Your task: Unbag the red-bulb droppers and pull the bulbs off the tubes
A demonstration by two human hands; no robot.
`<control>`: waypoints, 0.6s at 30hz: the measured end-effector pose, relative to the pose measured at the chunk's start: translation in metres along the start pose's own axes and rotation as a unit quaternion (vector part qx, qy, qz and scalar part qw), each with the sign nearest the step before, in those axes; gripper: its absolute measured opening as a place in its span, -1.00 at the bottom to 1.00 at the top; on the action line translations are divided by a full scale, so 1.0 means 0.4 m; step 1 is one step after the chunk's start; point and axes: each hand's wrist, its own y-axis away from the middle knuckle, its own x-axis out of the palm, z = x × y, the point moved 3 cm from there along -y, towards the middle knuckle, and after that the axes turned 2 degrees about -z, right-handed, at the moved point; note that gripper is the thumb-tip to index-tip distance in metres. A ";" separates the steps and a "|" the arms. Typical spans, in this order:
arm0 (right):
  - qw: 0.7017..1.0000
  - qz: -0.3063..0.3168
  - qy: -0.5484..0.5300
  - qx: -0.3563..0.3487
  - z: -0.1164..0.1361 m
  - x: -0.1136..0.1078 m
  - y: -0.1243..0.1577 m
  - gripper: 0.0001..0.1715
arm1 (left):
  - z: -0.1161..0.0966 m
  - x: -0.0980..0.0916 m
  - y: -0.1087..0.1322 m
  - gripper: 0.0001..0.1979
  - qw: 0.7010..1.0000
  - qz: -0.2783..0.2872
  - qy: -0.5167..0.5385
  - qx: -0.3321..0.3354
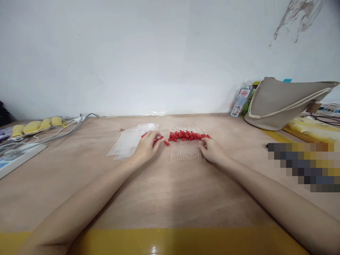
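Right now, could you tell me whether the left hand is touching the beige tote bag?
No: the left hand rests at the clear plastic bags, while the beige tote bag sits far off to its right.

Near half of tabletop (170, 198) open, wide passage from the near edge. Far middle blocked: row of red-capped tubes (186, 147), clear bags (124, 145) just beside it on the left. Left edge cluttered with cables (61, 129) and power strip (18, 159). Far right corner taken by grey bag (281, 102), bottle (241, 101) beside it.
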 end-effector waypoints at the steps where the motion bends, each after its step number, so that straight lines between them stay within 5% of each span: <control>1: 1.000 -0.005 -0.005 -0.002 -0.001 0.002 -0.001 -0.70 | -0.017 0.010 0.009 -0.88 1.000 0.011 0.011 0.016; 10: 0.999 -0.024 -0.034 -0.016 -0.032 -0.013 -0.027 -0.70 | -0.270 0.180 0.018 -0.83 0.971 0.101 0.064 0.206; 15: 0.997 -0.012 -0.008 0.070 -0.102 -0.052 -0.053 -0.75 | -0.332 0.299 -0.052 -0.83 0.968 0.124 0.023 0.219; 18: 0.992 0.029 -0.001 0.119 -0.142 -0.057 -0.059 -0.78 | -0.335 0.323 -0.077 -0.85 0.978 0.119 -0.018 0.170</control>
